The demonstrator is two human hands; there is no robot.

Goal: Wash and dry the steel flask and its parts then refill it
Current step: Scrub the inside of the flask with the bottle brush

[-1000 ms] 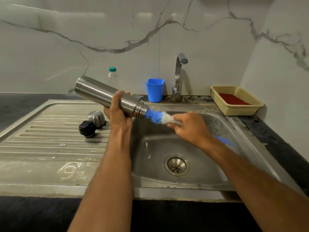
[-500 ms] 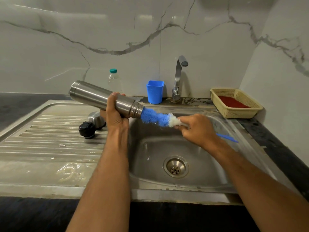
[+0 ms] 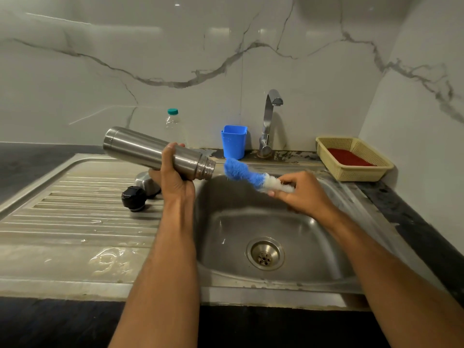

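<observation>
L hand grips flask, R hand brush.

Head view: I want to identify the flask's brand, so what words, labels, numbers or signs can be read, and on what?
None can be read.
Steel flask, held by the left hand: plain metal, no marking visible.
Bottle brush, held by the right hand: no text.
Clear bottle, blue cup, black stopper, basket: no label or print shows.
</observation>
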